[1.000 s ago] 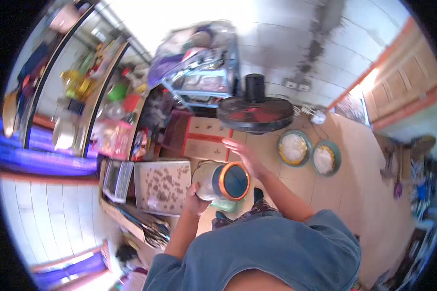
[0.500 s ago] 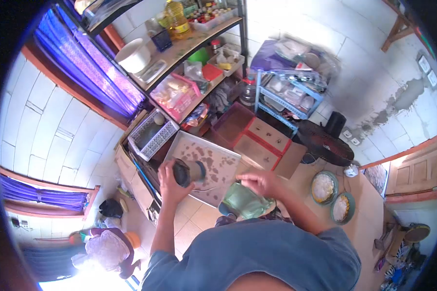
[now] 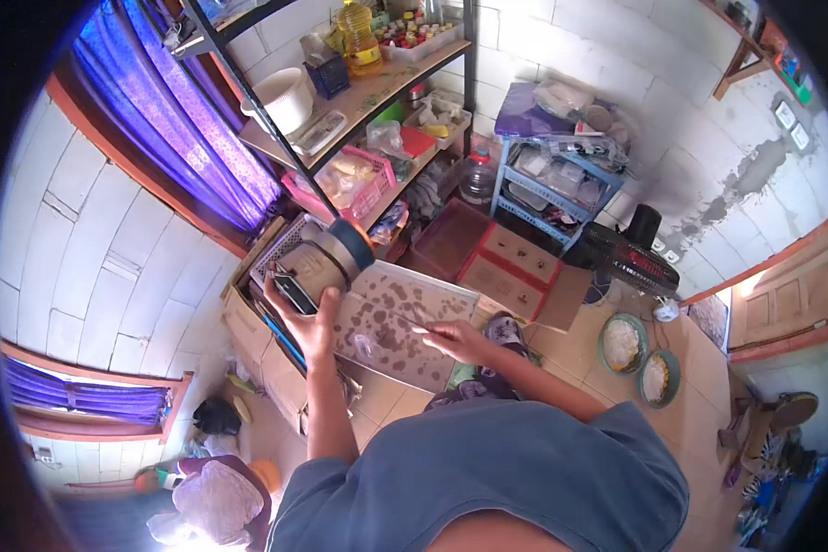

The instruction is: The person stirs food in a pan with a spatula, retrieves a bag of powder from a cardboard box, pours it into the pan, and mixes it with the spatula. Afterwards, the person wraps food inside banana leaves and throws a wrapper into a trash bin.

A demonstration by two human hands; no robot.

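My left hand [image 3: 305,322] is wrapped round a squat beige cylinder [image 3: 315,267] with a dark blue, orange-edged end and a dark flat panel near my palm; its exact kind is unclear. The cylinder is tilted above the upper left edge of a pale rectangular tray [image 3: 465,302] with many brown blotches. Over the tray's right part, my right hand [image 3: 460,340] pinches a thin dark stick-like tool [image 3: 405,321] pointing left. A small clear plastic piece [image 3: 365,346] lies on the tray.
Left of the tray stand a cardboard box [image 3: 269,354] and a loaded shelf [image 3: 377,115]. An open cardboard box with red edges [image 3: 515,267] lies beyond it. A black fan [image 3: 630,258] and two green bowls [image 3: 622,342] of pale food are on the right.
My left hand has raised and tilted the cylinder, moving it away from over the tray. My right hand has shifted left over the tray. The green bag in my lap is now mostly hidden.
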